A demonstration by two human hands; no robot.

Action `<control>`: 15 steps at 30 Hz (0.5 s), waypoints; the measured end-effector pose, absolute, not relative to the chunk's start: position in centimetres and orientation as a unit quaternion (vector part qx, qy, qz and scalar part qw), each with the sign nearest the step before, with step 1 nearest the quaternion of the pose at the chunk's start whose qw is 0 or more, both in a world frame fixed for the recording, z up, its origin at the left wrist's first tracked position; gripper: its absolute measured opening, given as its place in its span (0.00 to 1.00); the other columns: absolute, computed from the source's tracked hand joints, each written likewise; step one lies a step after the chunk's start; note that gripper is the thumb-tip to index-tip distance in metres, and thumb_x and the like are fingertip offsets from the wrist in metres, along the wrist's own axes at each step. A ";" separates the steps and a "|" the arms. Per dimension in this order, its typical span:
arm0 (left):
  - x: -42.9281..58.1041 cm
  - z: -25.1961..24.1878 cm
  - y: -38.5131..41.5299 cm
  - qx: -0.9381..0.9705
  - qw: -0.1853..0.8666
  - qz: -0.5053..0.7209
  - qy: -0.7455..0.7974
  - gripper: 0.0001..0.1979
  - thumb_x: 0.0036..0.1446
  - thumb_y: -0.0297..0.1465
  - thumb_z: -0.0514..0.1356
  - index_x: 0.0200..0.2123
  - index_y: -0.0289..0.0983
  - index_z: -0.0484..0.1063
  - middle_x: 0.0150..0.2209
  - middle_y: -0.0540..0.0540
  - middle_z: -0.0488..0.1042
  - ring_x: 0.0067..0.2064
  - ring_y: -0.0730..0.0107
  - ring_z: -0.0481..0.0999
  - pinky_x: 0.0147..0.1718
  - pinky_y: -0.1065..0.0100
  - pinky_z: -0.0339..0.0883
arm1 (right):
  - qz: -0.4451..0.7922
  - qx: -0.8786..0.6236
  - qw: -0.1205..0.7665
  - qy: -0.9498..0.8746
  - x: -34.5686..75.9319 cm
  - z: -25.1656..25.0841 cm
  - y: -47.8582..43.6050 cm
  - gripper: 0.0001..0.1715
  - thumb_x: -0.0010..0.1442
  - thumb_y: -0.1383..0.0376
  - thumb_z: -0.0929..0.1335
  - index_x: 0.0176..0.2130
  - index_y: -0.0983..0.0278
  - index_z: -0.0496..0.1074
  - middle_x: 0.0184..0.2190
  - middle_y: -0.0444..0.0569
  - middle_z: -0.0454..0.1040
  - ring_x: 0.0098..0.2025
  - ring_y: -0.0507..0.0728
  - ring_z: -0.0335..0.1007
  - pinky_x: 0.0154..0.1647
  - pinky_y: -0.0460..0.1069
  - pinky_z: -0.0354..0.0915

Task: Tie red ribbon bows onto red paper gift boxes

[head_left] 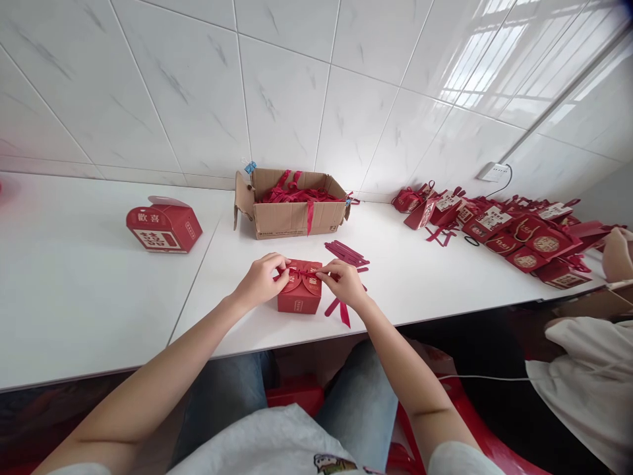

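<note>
A small red gift box (pixel 299 298) stands on the white table (pixel 89 297) right in front of me. My left hand (pixel 261 280) pinches the red ribbon (pixel 302 271) across the box's top from the left. My right hand (pixel 343 280) pinches the same ribbon from the right. The ribbon's loose tails (pixel 340 311) hang down beside the box on the right. Both hands rest against the box's upper edge.
An open cardboard carton (pixel 291 214) full of red ribbons stands behind the box. Cut ribbon strips (pixel 347 253) lie to its right. A finished red box (pixel 164 227) sits far left. Several red boxes (pixel 514 231) are piled at the right, where another person's hand (pixel 617 254) shows.
</note>
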State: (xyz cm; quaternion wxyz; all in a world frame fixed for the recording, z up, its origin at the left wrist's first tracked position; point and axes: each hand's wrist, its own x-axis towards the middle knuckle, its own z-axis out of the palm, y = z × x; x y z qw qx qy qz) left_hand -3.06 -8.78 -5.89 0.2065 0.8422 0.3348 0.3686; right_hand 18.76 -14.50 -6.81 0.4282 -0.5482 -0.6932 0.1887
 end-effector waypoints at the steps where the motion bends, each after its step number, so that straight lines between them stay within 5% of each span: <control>1: -3.1 -5.9 -8.8 0.843 0.204 0.369 0.335 0.07 0.53 0.29 0.53 0.24 0.40 0.59 0.33 0.45 0.74 0.42 0.60 0.76 0.40 0.61 0.68 | 0.189 -0.550 0.428 -0.692 18.9 -6.8 -14.5 0.07 0.58 0.65 0.69 0.33 0.62 0.79 0.28 0.48 0.72 0.28 0.52 0.66 0.30 0.49 0.66; 15: -3.4 -6.0 -8.8 0.853 0.180 0.358 0.336 0.05 0.53 0.28 0.52 0.25 0.39 0.65 0.29 0.47 0.72 0.40 0.62 0.76 0.38 0.65 0.69 | 0.175 -0.562 0.401 -0.702 20.1 -6.7 -15.3 0.06 0.57 0.67 0.69 0.30 0.64 0.77 0.24 0.46 0.69 0.26 0.51 0.64 0.28 0.47 0.62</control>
